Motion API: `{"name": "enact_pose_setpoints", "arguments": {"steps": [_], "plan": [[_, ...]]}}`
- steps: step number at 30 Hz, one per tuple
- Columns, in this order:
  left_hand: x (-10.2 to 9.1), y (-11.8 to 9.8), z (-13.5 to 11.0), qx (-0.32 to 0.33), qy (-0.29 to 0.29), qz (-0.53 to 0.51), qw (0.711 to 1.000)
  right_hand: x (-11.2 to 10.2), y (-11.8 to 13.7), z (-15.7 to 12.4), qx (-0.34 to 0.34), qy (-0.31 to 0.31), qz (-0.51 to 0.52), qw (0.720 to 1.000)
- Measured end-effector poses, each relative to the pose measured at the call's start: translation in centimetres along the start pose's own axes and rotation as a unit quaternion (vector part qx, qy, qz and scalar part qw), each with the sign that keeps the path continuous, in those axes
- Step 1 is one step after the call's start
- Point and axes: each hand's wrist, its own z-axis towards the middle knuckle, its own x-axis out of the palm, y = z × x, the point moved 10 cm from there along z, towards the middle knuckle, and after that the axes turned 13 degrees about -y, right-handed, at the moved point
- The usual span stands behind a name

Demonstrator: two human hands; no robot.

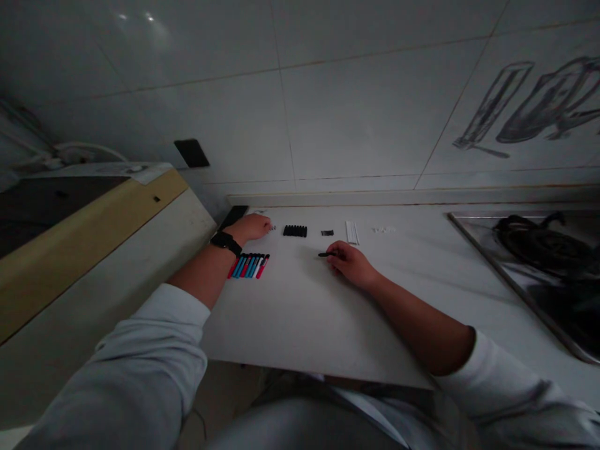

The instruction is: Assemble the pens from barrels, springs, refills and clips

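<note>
My left hand [252,226] reaches to the far left of the white board [300,312], fingers curled over small pale pieces [272,227]; what it grips is hidden. A black watch [225,242] is on that wrist. My right hand [349,262] rests on the board and pinches a thin black pen part [324,254]. A row of several red, blue and white markers [250,265] lies just below my left wrist. A row of black caps [295,230] sits between the hands, farther back.
A small black piece [327,232], white tubes [352,232] and tiny white bits [383,230] lie along the back. A gas hob [544,262] fills the right. A tiled wall stands behind. A beige cabinet top [94,231] is at left, a dark phone [234,216] beside it.
</note>
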Motion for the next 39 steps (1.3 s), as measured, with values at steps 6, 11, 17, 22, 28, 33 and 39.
{"name": "enact_pose_setpoints", "arguments": {"steps": [6, 11, 17, 22, 28, 33, 39], "plan": [[-0.1, -0.8, 1.3, 0.011, 0.049, 0.001, 0.999, 0.2, -0.1, 0.0, 0.001, 0.005, 0.005, 1.0], [0.5, -1.2, 2.3, -0.007, 0.079, 0.01, 0.997, 0.1, 0.2, -0.1, 0.009, 0.004, 0.012, 1.0], [1.3, -1.2, 2.8, -0.016, 0.079, 0.029, 0.996, 0.3, 0.7, -0.4, 0.017, 0.016, 0.005, 1.0], [1.3, -1.1, 2.3, -0.021, 0.084, 0.045, 0.995, 0.1, 0.9, -0.4, 0.007, 0.01, -0.016, 1.0], [0.6, -1.0, 1.9, -0.027, 0.086, 0.046, 0.995, 0.0, 0.7, -0.3, -0.001, 0.004, -0.03, 1.0], [-2.1, -0.8, 2.0, -0.033, 0.038, 0.026, 0.998, 0.1, 0.2, 0.0, 0.011, 0.003, 0.008, 1.0], [-7.6, -7.5, 0.7, 0.059, -0.088, -0.132, 0.986, -0.1, 0.1, 0.2, 0.064, -0.007, 0.093, 0.994]]}}
